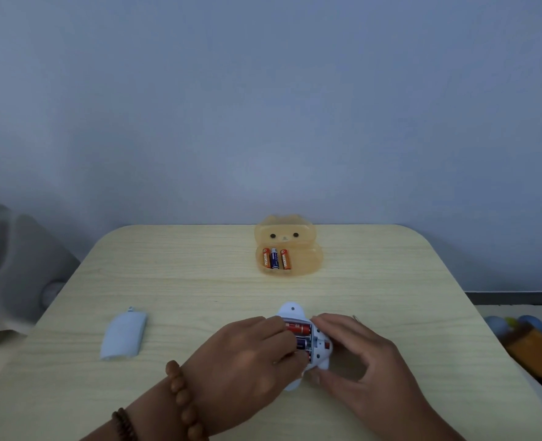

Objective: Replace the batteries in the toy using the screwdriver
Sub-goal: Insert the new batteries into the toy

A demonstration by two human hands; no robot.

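A pale blue toy (291,310) lies on its front near the table's front edge, its battery bay open. Inside the bay I see an orange battery (298,329) and a dark blue battery (302,342); a third is mostly hidden. My left hand (247,354) rests over the toy's left side with its fingertips in the bay on the batteries. My right hand (355,358) grips the toy's right side, thumb below and fingers on top. The blue battery cover (124,337) lies apart at the left. No screwdriver shows clearly.
An orange translucent bear-shaped case (307,262) stands open at the table's far edge with three batteries (275,258) in it. The wooden table (199,281) has rounded corners. Grey cloth sits off the left edge, coloured toys off the right.
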